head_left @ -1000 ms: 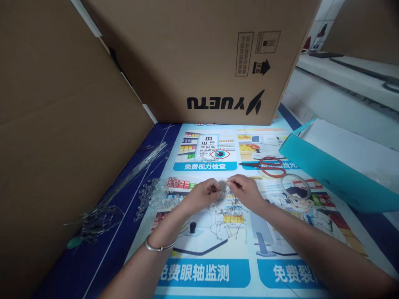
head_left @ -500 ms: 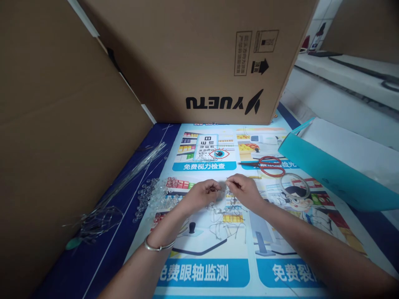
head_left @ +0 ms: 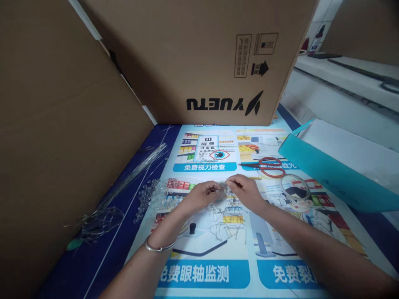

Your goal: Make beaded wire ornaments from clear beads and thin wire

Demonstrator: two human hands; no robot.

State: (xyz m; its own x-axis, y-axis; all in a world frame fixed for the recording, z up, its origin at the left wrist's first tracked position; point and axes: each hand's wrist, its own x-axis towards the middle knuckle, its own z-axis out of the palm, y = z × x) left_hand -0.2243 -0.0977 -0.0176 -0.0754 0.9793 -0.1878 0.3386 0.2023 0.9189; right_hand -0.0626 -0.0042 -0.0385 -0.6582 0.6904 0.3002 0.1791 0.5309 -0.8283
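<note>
Both of my hands meet over the middle of a printed sheet, with fingertips almost touching. My left hand [head_left: 203, 197] is closed in a pinch, and a small clear bead [head_left: 223, 189] glints at its fingertips. Thumb and forefinger of my right hand [head_left: 246, 192] press together on something too thin to make out. Below them lie thin wires [head_left: 229, 224] in loose curls, some with clear beads. Left of my left hand spreads a pile of clear beads [head_left: 152, 197].
Red-handled scissors [head_left: 272, 167] and a pale ring-shaped roll [head_left: 295, 186] lie to the right, near a turquoise box [head_left: 339, 174]. At left is a bundle of straight wires [head_left: 134, 172] with a tangle at its near end. Large cardboard panels [head_left: 199, 54] stand behind and left.
Both hands stay in nearly the same place, still pinched. The clear bead shows more plainly between the fingertips. The whole view has shifted very slightly.
</note>
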